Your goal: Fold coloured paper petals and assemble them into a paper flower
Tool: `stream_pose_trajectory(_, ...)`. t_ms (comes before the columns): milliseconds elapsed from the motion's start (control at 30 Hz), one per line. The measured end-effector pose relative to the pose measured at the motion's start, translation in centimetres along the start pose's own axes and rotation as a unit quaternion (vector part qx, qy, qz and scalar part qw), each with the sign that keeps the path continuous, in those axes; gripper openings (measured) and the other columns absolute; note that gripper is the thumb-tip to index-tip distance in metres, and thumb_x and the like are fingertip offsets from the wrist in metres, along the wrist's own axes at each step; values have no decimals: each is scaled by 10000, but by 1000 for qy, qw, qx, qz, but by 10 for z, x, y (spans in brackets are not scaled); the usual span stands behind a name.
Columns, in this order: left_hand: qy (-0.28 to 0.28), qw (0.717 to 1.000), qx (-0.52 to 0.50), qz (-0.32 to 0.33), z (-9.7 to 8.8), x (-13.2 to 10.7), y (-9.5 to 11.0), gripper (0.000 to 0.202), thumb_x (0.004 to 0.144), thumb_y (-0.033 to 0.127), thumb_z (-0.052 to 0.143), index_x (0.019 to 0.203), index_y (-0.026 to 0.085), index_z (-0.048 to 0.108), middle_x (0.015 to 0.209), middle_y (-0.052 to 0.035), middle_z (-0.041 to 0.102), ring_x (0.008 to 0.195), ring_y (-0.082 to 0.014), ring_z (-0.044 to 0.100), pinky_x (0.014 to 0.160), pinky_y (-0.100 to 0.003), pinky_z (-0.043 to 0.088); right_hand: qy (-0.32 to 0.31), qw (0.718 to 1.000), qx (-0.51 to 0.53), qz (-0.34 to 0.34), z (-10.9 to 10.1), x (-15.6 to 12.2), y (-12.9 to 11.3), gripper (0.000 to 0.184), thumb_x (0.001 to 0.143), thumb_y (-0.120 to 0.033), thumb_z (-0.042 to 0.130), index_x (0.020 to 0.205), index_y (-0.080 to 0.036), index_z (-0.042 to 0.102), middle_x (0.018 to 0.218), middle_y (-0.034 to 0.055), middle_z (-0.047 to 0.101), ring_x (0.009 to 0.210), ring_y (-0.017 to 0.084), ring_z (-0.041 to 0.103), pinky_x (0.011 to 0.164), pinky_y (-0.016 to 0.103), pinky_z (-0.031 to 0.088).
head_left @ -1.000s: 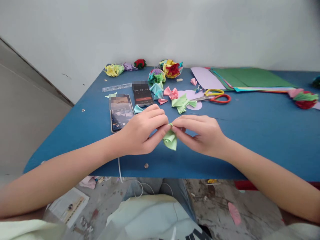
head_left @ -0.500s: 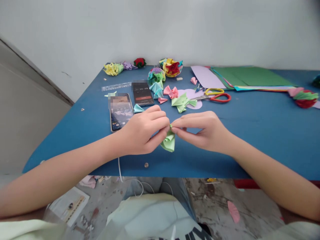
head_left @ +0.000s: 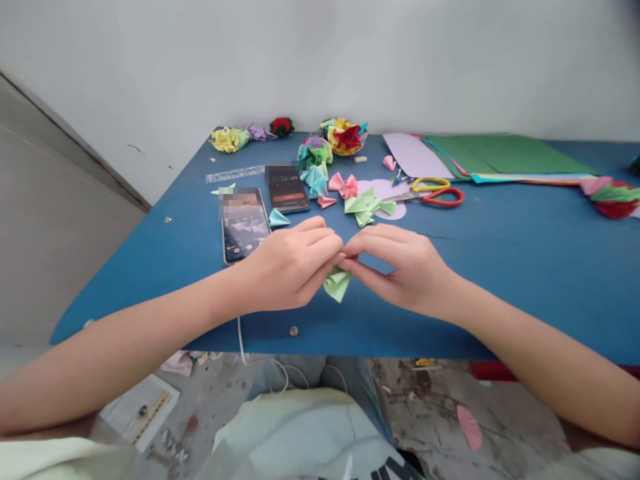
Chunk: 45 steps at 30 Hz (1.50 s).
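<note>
A folded piece of light green paper (head_left: 338, 285) hangs below my fingertips, its pleats fanning downward over the blue table. My left hand (head_left: 300, 263) is closed on it from the left, thumb and fingers pinched together. From the right, my right hand (head_left: 400, 267) pinches the paper's upper end with thumb and forefinger. The fingertips of both hands meet there and cover the top of the piece. Just beyond my hands lie another pleated green paper piece (head_left: 367, 205), a pink paper bow (head_left: 343, 185) and a small blue folded paper (head_left: 279, 218).
Two phones, one nearer (head_left: 245, 230) and one farther (head_left: 287, 190), lie left of centre near a clear ruler (head_left: 235, 175). Scissors (head_left: 425, 193) rest on a lilac paper shape (head_left: 395, 210). Crumpled paper flowers (head_left: 347, 138) and coloured sheets (head_left: 510, 152) line the wall side. A white cable (head_left: 241, 340) crosses the table's front edge.
My right fingers have shifted slightly and now press against the left fingertips, covering the green paper's top. The paper below has turned a little. The whole view has shifted very slightly.
</note>
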<state>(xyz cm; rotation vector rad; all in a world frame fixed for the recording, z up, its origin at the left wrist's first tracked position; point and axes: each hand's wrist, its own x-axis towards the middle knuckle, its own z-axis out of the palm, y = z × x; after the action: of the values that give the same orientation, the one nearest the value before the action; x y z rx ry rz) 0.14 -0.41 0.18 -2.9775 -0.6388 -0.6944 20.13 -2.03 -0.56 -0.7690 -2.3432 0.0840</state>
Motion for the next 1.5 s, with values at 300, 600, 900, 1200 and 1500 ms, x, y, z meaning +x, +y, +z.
stream_pose_trajectory(300,-2,999,31,-18,-4,2,5,189,866,190,356,777,127,510,729,-62,522,723,-171,434,677,-294,409,20,1000,-1,20,-1,5,-3,64,804,-176,566,772,-197,618,848,6,686,960,187,584,875,382,378)
stream_pose_trajectory(600,16,994,101,23,3,0,2,229,888,194,339,747,132,509,713,-77,506,722,-185,418,654,-310,420,36,998,-39,42,5,2,-2,68,801,-210,567,762,-218,622,978,25,661,1019,215,546,899,426,372)
stream_pose_trajectory(900,49,990,125,28,5,0,7,182,873,186,386,776,126,529,717,-77,525,736,-191,435,650,-314,434,82,993,-86,14,4,1,-2,136,778,-150,581,720,-252,649,1127,-8,606,1152,248,462,968,455,349)
stream_pose_trajectory(1200,29,958,256,128,2,0,4,181,855,148,415,728,129,542,664,-51,504,640,-167,441,583,-305,407,98,993,-60,27,5,3,-1,160,747,-101,578,651,-228,594,1013,-5,654,1104,243,502,935,463,373)
stream_pose_trajectory(1500,35,953,264,144,3,1,6,200,877,103,385,757,133,542,668,-35,516,655,-149,499,618,-300,421,95,994,-36,30,6,4,1,171,740,-88,572,623,-214,571,974,-7,666,1085,230,518,937,449,367)
